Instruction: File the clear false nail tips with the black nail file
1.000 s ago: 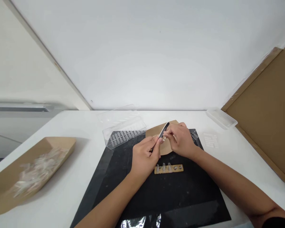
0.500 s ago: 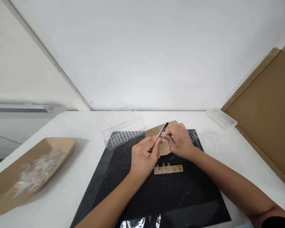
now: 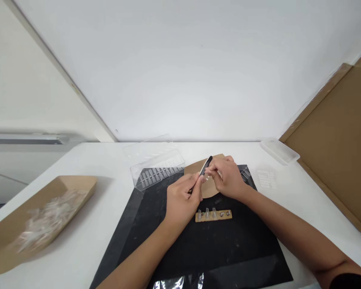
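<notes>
My left hand point(image 3: 182, 200) is closed around the lower part of a slim black nail file point(image 3: 205, 165) with a pale edge, which slants up to the right. My right hand point(image 3: 227, 178) has its fingers pinched together right beside the file; whatever small piece lies between them is too hidden to name. Under both hands lies a brown paper sheet point(image 3: 210, 190). Just in front, a small tan strip point(image 3: 218, 215) holds several clear nail tips standing up at its left and bare metal-looking spots at its right.
A black mat point(image 3: 216, 249) covers the middle of the white table point(image 3: 93, 216). Behind my left hand is a clear box point(image 3: 156, 170) of nail tips. A brown tray point(image 3: 78, 182) with clear plastic pieces stands left. At the back right are a translucent container point(image 3: 279, 151) and cardboard point(image 3: 333, 140).
Both hands and the file stay almost in the same place. The whole view has shifted very slightly.
</notes>
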